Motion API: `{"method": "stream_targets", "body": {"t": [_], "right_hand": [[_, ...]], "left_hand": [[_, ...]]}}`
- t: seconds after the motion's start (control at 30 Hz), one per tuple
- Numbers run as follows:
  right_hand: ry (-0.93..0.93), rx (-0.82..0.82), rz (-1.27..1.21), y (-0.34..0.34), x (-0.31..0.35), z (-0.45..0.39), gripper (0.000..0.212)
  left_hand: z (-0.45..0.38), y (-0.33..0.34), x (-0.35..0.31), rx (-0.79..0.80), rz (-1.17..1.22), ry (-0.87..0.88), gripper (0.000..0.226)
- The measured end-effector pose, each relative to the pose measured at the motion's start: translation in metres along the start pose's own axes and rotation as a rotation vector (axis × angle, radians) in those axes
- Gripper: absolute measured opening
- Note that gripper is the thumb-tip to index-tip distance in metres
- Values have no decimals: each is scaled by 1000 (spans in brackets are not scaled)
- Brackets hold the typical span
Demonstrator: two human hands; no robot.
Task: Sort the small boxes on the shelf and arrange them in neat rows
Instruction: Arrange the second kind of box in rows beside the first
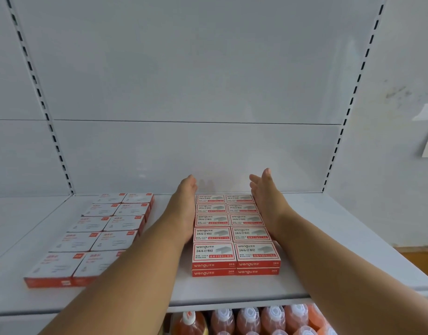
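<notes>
A: What are the hands doing?

B: Both are flat, fingers straight, gripping nothing. The left hand [184, 209] lies along the left side of the block of staple boxes [234, 232], the right hand [265, 201] along its right side, palms facing each other with the block between them

A: Touching it?

B: They look pressed against the sides, though I cannot tell for certain at the far end, where the fingertips rise above the boxes

A: How does the block lie?

B: Two columns of five, two layers high at the front, its long axis running from the shelf [329, 228] edge straight back to the rear wall, the same way the forearms point. Neither hand is nearer; the block is dead centre between them

A: So the next move?

B: My guess is an inward squeeze to close gaps and square the columns

A: Anything else around?

B: A second block of paler boxes [97, 233] sits well apart on the left, angled slightly. Bottles [249, 320] stand on the level below
</notes>
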State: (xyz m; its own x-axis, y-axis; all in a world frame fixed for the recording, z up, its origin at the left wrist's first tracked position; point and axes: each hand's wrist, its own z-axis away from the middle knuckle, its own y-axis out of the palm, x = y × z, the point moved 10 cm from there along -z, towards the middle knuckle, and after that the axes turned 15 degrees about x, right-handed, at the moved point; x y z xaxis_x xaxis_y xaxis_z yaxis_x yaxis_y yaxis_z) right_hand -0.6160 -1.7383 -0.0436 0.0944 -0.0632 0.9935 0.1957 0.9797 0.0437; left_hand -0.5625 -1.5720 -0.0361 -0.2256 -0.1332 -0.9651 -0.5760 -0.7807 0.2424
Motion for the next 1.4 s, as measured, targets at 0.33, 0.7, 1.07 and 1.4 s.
{"method": "stream_targets", "body": {"t": [0.33, 0.7, 1.07, 1.4], "right_hand": [[22, 15, -50, -2, -5, 1, 74], [66, 38, 119, 5, -5, 2, 70], [41, 69, -122, 12, -7, 39, 70], [52, 12, -12, 13, -5, 36, 69]], "left_hand": [[11, 7, -5, 19, -2, 1, 56], [8, 13, -5, 54, -52, -20, 53], [31, 6, 5, 24, -67, -93, 33], [31, 8, 14, 29, 31, -78, 39]]}}
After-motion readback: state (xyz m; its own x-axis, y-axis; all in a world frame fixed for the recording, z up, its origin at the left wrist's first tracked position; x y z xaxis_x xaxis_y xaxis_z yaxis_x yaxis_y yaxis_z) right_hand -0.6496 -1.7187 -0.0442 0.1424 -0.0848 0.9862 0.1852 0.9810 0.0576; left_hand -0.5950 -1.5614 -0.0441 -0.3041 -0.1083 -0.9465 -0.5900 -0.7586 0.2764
